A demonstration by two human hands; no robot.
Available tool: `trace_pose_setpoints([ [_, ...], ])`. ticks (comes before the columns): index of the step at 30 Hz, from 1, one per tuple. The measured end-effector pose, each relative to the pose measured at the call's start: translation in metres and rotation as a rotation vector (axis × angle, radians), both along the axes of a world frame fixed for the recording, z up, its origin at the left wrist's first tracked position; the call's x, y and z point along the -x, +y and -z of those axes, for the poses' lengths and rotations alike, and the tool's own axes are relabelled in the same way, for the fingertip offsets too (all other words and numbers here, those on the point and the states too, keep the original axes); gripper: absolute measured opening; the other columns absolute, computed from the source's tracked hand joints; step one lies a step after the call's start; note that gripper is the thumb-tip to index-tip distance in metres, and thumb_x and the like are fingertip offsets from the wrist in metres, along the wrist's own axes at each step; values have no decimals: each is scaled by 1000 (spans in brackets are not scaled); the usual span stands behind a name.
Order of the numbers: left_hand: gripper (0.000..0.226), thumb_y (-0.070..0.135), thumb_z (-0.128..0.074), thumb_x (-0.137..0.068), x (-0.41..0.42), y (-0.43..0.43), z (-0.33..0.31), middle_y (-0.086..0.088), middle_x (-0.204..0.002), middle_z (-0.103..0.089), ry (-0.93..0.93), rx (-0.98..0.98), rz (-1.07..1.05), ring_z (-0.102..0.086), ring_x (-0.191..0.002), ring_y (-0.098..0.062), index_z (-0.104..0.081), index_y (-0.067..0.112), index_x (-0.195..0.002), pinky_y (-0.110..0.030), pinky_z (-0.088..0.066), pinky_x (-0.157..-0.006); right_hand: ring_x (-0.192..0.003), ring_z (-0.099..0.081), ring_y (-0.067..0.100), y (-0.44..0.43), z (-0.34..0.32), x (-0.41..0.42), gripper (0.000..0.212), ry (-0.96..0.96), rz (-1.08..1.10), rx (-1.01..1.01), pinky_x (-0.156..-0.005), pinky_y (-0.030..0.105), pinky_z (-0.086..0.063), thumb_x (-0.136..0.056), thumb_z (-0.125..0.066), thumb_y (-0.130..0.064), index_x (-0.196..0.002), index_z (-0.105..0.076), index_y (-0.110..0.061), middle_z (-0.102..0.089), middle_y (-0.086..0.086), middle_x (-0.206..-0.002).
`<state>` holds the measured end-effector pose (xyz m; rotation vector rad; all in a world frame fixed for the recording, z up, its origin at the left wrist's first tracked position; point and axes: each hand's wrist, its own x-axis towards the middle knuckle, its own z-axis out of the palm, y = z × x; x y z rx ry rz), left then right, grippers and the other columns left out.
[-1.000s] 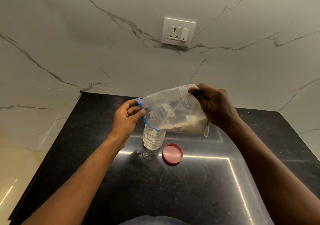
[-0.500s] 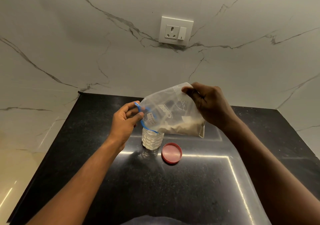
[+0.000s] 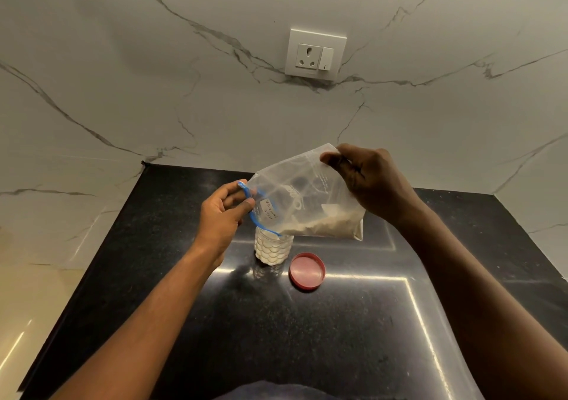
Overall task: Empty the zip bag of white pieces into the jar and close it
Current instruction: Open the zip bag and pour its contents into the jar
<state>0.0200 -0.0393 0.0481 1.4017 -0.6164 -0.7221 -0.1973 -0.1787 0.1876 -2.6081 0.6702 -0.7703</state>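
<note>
A clear zip bag (image 3: 302, 196) with a blue zip edge hangs tilted above the jar, its open mouth pointing down-left onto the jar's rim. White pieces lie heaped along the bag's lower side. My left hand (image 3: 222, 215) pinches the blue mouth edge. My right hand (image 3: 365, 181) grips the bag's raised back corner. The small clear scale-patterned jar (image 3: 272, 250) stands upright on the black counter (image 3: 307, 338), nearly full of white pieces, its top hidden by the bag. Its red lid (image 3: 307, 271) lies flat just right of the jar.
The black counter is bounded by marble walls behind and on both sides. A wall socket (image 3: 315, 54) sits high on the back wall. The counter's left edge drops to a pale floor.
The bag has shifted slightly left and down toward the jar, and the jar's level of white pieces looks higher. Both hands keep their hold.
</note>
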Motion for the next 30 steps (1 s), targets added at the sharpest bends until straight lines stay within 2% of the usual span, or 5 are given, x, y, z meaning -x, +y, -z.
trace_pose_setpoints([
  [7, 35, 25, -74, -98, 4, -3, 1, 14, -110, -80, 71, 8, 93, -76, -100, -2, -64, 33, -131, -19, -61, -68, -53, -61, 31, 2, 2, -1, 51, 44, -25, 6, -50, 46, -52, -98, -49, -51, -91, -69, -5, -64, 13, -64],
  [13, 13, 28, -65, -104, 7, -13, 1, 2, -94, -82, 98, 28, 83, -79, -92, -14, -70, 17, -110, -28, -65, -77, -59, -62, 29, -7, 18, 14, 57, 41, -34, -74, -55, 48, -51, -87, -60, -63, -86, -72, -7, -67, 11, -70],
  [18, 11, 25, -62, -105, 10, -19, 1, 3, -86, -80, 188, 41, 87, -78, -85, -12, -70, 17, -102, -37, -67, -76, -70, -66, 41, -13, 37, 34, 62, 22, 52, -248, -60, 58, -54, -78, -72, -62, -85, -73, -1, -71, 20, -77],
  [24, 13, 22, -61, -106, 14, -19, -2, -8, -100, -79, 218, 23, 91, -78, -97, -23, -70, 14, -107, -47, -68, -80, -97, -75, 30, -3, 74, 45, 23, -79, 171, -712, -88, 54, -63, -100, -66, -38, -110, -72, -19, -77, 5, -104],
  [30, 11, 19, -60, -106, 16, -17, -7, 1, -94, -82, 199, 4, 104, -80, -96, -20, -69, 15, -109, -34, -67, -73, -97, -73, 27, 22, 108, 41, 27, -367, 249, -887, -80, 51, -66, -106, -50, -43, -111, -62, -20, -73, 0, -105],
])
